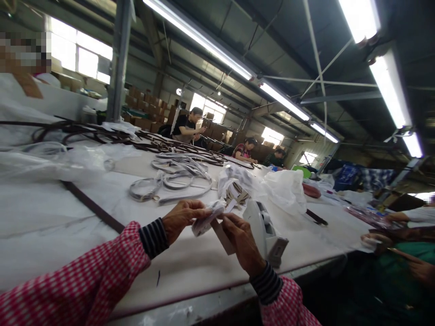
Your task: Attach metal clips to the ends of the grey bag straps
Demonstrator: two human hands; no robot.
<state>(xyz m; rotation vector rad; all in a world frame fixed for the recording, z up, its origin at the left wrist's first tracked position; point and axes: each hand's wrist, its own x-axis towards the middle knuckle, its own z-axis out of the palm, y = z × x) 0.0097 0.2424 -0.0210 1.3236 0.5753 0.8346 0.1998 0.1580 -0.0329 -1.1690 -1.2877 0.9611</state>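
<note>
My left hand (181, 218) is closed around a small pale bundle wrapped in clear plastic (205, 222), held just above the white table (50, 217). My right hand (242, 243) pinches the same bundle from the right, and a flat grey strip (223, 236) hangs down from between the fingers. Both forearms wear red-and-white checked sleeves with striped cuffs. A white tape dispenser (267, 228) stands right behind my right hand.
Coils of pale straps (170, 179) and dark straps (136, 136) lie further back on the table, beside crumpled plastic bags (282, 188). A person's hands (377, 240) work at the right edge. Other people (186, 127) stand at the far end, with stacked cardboard boxes (146, 106) behind.
</note>
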